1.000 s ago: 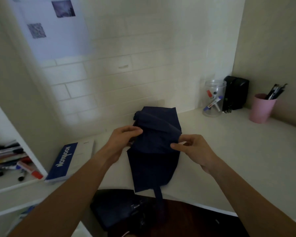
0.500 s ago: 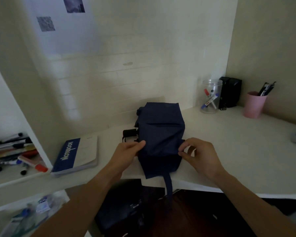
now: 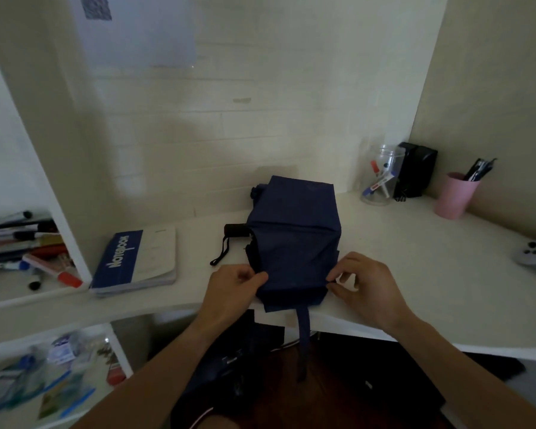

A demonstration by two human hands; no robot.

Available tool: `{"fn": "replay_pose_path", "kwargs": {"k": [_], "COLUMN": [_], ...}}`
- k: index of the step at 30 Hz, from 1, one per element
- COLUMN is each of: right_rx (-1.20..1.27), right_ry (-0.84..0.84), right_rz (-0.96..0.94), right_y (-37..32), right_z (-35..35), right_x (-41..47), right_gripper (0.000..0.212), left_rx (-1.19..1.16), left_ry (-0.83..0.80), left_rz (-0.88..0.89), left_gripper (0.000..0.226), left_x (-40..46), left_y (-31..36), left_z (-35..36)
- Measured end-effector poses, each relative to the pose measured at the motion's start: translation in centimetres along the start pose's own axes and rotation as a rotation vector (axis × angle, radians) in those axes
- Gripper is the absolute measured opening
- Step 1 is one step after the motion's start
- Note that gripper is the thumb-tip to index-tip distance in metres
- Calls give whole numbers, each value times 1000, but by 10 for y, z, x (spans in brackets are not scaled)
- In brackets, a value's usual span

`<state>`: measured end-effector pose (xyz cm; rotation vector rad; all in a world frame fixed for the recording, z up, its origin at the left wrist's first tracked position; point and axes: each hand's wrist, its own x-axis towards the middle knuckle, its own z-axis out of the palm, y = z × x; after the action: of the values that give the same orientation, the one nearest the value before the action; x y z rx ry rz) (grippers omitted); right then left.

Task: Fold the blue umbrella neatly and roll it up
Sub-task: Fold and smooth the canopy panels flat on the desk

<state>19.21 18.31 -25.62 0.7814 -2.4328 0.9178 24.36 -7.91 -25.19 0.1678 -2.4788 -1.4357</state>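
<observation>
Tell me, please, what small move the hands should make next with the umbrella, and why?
Probably roll the near edge away: the blue umbrella lies flat on the desk, the left hand and right hand pinch its near corners, and its strap dangles unfastened.

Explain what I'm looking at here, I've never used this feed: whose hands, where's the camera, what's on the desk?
There is no machine: a person works bare-handed, filmed by a wide-angle camera on their head, looking forward and down. The left hand and right hand each pinch a near corner of the blue umbrella, whose canopy lies flat on the white desk. Its closing strap hangs over the desk edge; its black handle pokes out on the left. Also there: a blue notebook, a clear jar of markers, a pink cup of pens.
</observation>
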Motion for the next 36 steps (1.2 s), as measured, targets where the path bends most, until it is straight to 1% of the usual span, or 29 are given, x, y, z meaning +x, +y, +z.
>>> {"fn": "replay_pose_path", "kwargs": {"k": [3, 6, 7, 8, 9, 10, 11, 12, 13, 14, 16, 18, 21, 25, 26, 28, 29, 30, 31, 34, 36], "right_rx": [-87, -112, -124, -140, -153, -164, -172, -178, -181, -179, -159, -141, -115, -133, -92, 98, 185, 218, 177, -72, -239], "right_ry": [-27, -4, 2, 3, -3, -11, -22, -32, -42, -50, -59, -66, -89, -150, -132, -50, -34, -54, -109, -362, -547], "right_rz": [-116, -184, -199, -210, -215, -221, -226, -230, -232, -234, -232, -222, -208, -202, -193, -101, -36, 8, 11, -29, -39], "right_y": [2, 4, 4, 4, 4, 3, 3, 2, 1, 1, 3, 5, 6, -5, -11, -30, -36, -38, -38, -21, -10], "right_z": [0, 1, 2, 3, 3, 3, 4, 5, 5, 5, 4, 1, -1, -11, -13, -12, -8, -1, 6, 21, 22], "right_x": [-7, -11, -11, -12, -13, -13, -13, -13, -12, -12, -11, -11, -13, -10, -5, 10, 20, 29, 37, 49, 46], "right_gripper": [17, 19, 20, 20, 18, 17, 15, 13, 12, 13, 15, 19, 21, 18, 16, 9, 9, 14, 19, 29, 45], "left_rx": [141, 259, 272, 284, 291, 306, 334, 386, 461, 563, 759, 890, 906, 903, 902, 903, 906, 909, 911, 922, 920], "left_ry": [7, -12, 23, 107, 224, 321, 347, 285, 158, 7, -240, -364, -406, -421, -420, -422, -424, -426, -429, -444, -474], "left_rz": [62, 110, 121, 149, 231, 362, 515, 647, 736, 770, 685, 586, 552, 543, 543, 543, 544, 546, 545, 529, 478], "left_gripper": [34, 30, 26, 25, 26, 25, 21, 21, 28, 36, 50, 61, 63, 61, 61, 60, 60, 60, 60, 60, 62], "left_x": [-4, -8, -8, -7, -6, -3, 0, 5, 12, 18, 29, 34, 33, 29, 29, 29, 29, 29, 29, 30, 32], "left_y": [-6, -8, -7, -6, -3, 4, 10, 17, 19, 18, 7, -9, -25, -28, -28, -27, -26, -24, -23, -23, -26], "left_z": [-1, 1, 2, 2, 2, 1, 1, 2, 4, 6, 10, 10, 7, 6, 6, 6, 6, 5, 5, 1, -3]}}
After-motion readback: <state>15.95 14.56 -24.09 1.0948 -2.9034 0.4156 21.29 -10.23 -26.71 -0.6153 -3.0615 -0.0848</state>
